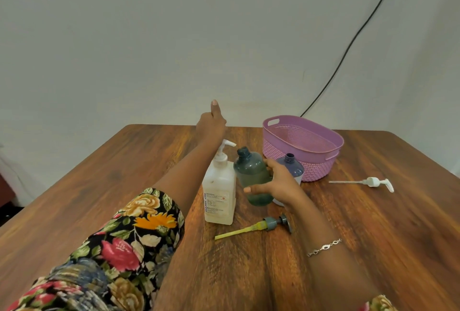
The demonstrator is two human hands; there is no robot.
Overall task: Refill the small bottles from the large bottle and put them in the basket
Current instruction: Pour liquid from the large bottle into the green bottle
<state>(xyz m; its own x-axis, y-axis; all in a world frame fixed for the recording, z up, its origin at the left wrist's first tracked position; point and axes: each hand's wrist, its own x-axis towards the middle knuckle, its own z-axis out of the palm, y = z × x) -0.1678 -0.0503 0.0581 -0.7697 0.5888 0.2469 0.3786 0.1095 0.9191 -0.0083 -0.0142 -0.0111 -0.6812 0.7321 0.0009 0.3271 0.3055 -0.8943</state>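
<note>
The large white pump bottle (220, 192) stands upright mid-table. Just right of it, my right hand (276, 184) grips a small dark-green bottle (252, 174) with an open neck, held slightly tilted. A small blue-purple bottle (290, 165), also uncapped, stands behind that hand, partly hidden. The purple basket (305, 125) sits at the back right and looks empty. My left hand (211, 123) reaches out beyond the white bottle, above the far table edge, fingers curled and thumb up, holding nothing.
A grey pump head with a yellow-green tube (258, 226) lies in front of the bottles. A white pump with its tube (371, 182) lies at the right. A black cable (348, 47) runs down the wall behind the wooden table (373, 236).
</note>
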